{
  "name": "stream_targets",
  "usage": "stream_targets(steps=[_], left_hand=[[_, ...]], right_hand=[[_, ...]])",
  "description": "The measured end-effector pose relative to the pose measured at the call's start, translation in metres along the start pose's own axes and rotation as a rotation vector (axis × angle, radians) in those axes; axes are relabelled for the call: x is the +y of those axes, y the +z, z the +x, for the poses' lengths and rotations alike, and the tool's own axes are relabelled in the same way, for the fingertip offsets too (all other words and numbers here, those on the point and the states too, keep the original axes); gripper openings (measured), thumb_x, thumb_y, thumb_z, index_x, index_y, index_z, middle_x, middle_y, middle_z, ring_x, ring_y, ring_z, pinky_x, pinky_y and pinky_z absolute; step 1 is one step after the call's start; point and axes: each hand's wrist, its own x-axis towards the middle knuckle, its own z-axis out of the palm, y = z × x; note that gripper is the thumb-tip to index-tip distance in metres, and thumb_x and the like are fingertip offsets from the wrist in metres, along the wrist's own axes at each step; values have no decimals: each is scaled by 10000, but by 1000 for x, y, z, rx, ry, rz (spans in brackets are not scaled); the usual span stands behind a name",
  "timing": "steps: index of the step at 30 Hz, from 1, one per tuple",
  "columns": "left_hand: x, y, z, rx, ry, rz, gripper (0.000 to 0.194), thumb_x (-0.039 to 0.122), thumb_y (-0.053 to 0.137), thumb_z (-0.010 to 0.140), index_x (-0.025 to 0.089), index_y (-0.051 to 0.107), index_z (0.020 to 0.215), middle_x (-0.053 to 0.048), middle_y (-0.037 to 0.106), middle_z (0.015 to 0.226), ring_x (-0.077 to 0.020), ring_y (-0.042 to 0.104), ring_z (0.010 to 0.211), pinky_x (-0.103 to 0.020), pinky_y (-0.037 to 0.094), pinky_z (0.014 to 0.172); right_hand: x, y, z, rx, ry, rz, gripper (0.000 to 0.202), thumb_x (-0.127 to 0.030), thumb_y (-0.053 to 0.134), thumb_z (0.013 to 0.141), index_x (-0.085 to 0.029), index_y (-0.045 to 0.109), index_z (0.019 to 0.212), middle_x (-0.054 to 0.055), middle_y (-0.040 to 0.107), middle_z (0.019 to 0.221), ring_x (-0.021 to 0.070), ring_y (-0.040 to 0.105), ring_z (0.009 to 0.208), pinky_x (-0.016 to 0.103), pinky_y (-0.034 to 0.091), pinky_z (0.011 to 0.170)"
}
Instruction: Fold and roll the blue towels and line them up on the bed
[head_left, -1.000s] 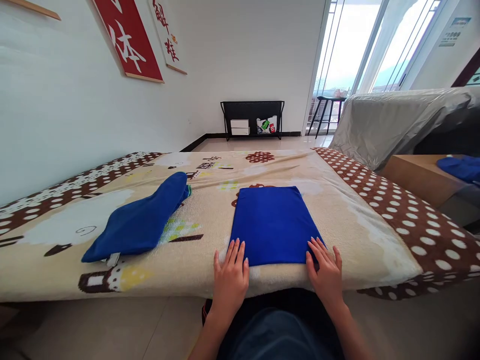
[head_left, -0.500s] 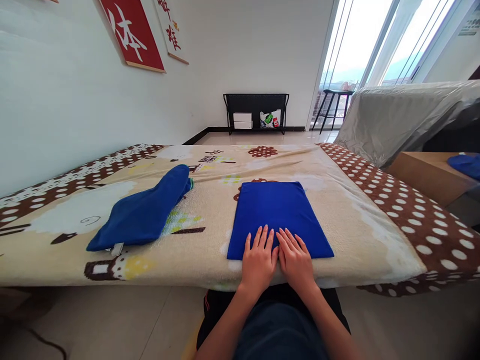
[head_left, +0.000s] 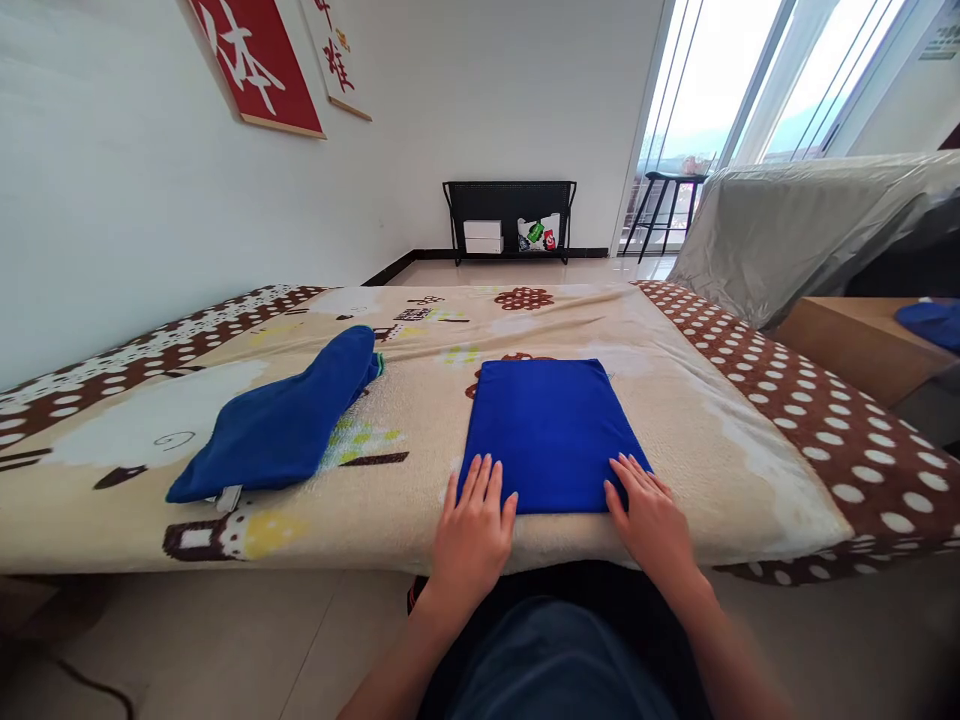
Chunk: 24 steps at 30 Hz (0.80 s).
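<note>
A flat blue cloth [head_left: 547, 430], roughly square, lies smooth on the patterned blanket [head_left: 720, 430] right in front of me. My left hand [head_left: 474, 525] rests palm down over its near left corner, fingers stretched out. Over the near right corner lies my right hand [head_left: 651, 510], also flat with its fingers extended. Neither hand grips anything. To the left sits a second blue fabric piece [head_left: 277, 425], bulkier and loosely folded, with a white tag at its near edge. Neither hand touches that one.
Brown polka-dot borders run along both sides of the blanket. On the right stand a cardboard box [head_left: 847, 345] with blue fabric on it and furniture under a plastic cover [head_left: 787, 220]. A black rack [head_left: 510, 215] and a stool [head_left: 667, 205] are at the back.
My hands have slid apart from the middle of the cloth's near edge, the left hand leftward and the right hand rightward, to its near corners. The cloth stays in place.
</note>
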Motion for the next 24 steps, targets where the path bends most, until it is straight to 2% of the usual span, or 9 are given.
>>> stream_targets(steps=[3,5,8,11,13,17,19,21,24], left_hand=[[22,12,48,-78,107,-57,530,233,258,1002,126,389,1504,-94,350,1587,-208,304,1488,-445,280,1216],[33,26,81,-134,131,-77,558,168,265,971,84,355,1514,-119,317,1601,-208,287,1495,-427,275,1216],[29,43,111,-151,124,-82,546,258,280,993,143,361,1521,-86,313,1608,-200,272,1501,-442,247,1225],[1,48,111,-115,39,-62,586,460,260,1012,202,347,1531,-82,288,1619,-235,235,1514,-524,192,1227],[-19,45,101,-96,-69,-31,651,537,251,1000,180,323,1540,-117,258,1627,-262,229,1515,-548,196,1216],[-37,32,85,-123,-192,47,698,525,257,995,79,316,1529,-187,264,1612,-284,281,1495,-550,192,1214],[-32,27,85,-134,-193,104,659,450,279,995,33,360,1499,-220,306,1587,-307,283,1492,-578,126,1220],[-21,24,94,-116,-131,146,610,359,319,976,28,387,1484,-218,291,1594,-324,210,1515,-586,43,1225],[-6,30,118,-191,137,48,619,274,327,946,81,305,1534,-143,196,1643,-280,111,1540,-525,51,1241]], right_hand=[[-22,10,45,-164,-142,66,472,-274,335,985,-168,547,1393,59,483,1499,181,404,1429,372,323,1164],[-35,24,72,-240,-173,88,491,-242,329,977,-178,508,1429,44,452,1524,155,369,1448,345,301,1175],[-36,42,93,-258,-126,80,496,-299,319,997,-198,477,1456,42,421,1546,159,345,1461,367,266,1193],[-16,47,89,-216,20,40,583,-437,296,1010,-129,424,1488,116,371,1568,238,302,1483,471,218,1203],[0,44,81,-181,150,-14,671,-507,278,1002,-74,388,1502,165,346,1572,281,293,1483,507,217,1192],[14,38,75,-170,259,-107,748,-518,283,990,41,378,1478,265,340,1544,370,306,1461,558,218,1170],[11,37,81,-186,219,-115,728,-492,293,991,43,378,1478,269,335,1546,370,279,1474,554,189,1183],[5,38,90,-255,87,-59,689,-470,296,995,-20,346,1514,215,304,1580,322,221,1505,514,165,1207],[-9,45,108,-416,-163,73,626,-429,316,996,-141,308,1552,106,276,1616,233,182,1523,434,177,1225]])
